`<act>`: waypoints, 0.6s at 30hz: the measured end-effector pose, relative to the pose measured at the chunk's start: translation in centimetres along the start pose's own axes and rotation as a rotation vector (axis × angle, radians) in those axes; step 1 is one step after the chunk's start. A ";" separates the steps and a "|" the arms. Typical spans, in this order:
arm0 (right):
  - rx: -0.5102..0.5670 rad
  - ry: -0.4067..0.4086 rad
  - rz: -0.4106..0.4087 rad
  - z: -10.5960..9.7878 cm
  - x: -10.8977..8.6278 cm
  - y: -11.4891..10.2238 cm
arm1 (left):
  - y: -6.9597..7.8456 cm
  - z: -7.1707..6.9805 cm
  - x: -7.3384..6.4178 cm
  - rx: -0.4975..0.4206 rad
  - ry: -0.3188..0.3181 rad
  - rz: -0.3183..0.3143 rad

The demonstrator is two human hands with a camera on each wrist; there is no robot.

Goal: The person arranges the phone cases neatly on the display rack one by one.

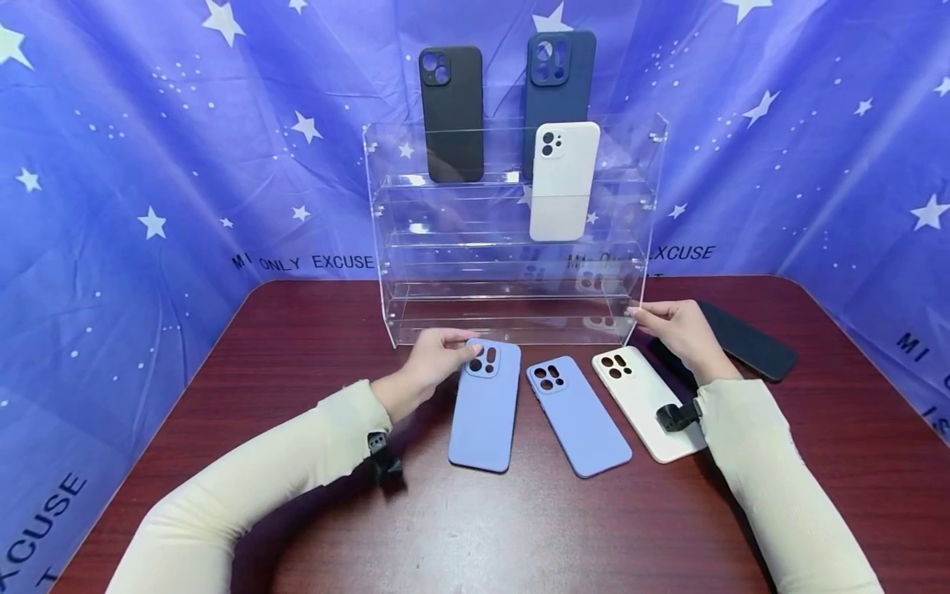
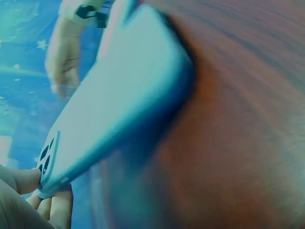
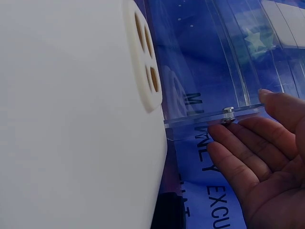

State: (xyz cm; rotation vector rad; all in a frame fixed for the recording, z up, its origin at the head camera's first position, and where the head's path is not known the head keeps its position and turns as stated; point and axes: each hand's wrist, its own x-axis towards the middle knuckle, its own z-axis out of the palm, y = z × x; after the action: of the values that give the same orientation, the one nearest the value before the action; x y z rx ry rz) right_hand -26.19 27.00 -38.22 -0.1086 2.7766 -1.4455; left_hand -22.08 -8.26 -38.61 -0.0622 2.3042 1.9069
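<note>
In the head view my left hand [image 1: 430, 367] pinches the camera end of a periwinkle-blue phone case [image 1: 484, 425], thumb on its face. The left wrist view shows this phone case [image 2: 109, 90] slanting up off the wood, the fingers of my left hand [image 2: 28, 200] behind its edge. At the lower right of the clear acrylic display rack [image 1: 512, 313], my right hand [image 1: 683, 334] holds the side panel. Up close, the thumb of my right hand [image 3: 271, 176] lies on one side of that panel [image 3: 205, 117], the fingers on the other.
On the table [image 1: 334, 495] lie a second blue case [image 1: 582, 425], a cream case [image 1: 641, 408] under my right wrist, and a black case [image 1: 753, 342]. A black case [image 1: 454, 115], a navy case [image 1: 579, 91] and a white case [image 1: 564, 186] stand on the rack.
</note>
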 end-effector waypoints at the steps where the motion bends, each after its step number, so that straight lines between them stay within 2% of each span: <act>1: -0.001 -0.001 0.000 0.0 0.0 0.0 | 0.5 -0.2 0.0 -0.027 -0.011 -0.001; 5: 0.022 -0.001 -0.010 0.0 0.1 0.0 | 2.3 -1.1 -0.2 -0.073 -0.038 0.008; 10: 0.039 -0.001 0.001 0.0 0.1 0.1 | 5.1 -2.1 -0.2 -0.061 -0.025 0.043; 14: 0.047 -0.003 0.000 0.1 0.1 0.2 | 8.2 -3.2 -0.1 -0.083 0.004 0.103; 18: 0.046 0.000 -0.001 0.0 0.0 0.2 | 11.7 -4.1 0.1 -0.123 0.061 0.193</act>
State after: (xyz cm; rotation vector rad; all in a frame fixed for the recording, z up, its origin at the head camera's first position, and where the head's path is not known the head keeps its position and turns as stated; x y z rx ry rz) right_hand -26.25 27.06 -38.37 -0.1092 2.7413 -1.5086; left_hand -24.08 -10.07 -26.50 0.0940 2.3037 2.1674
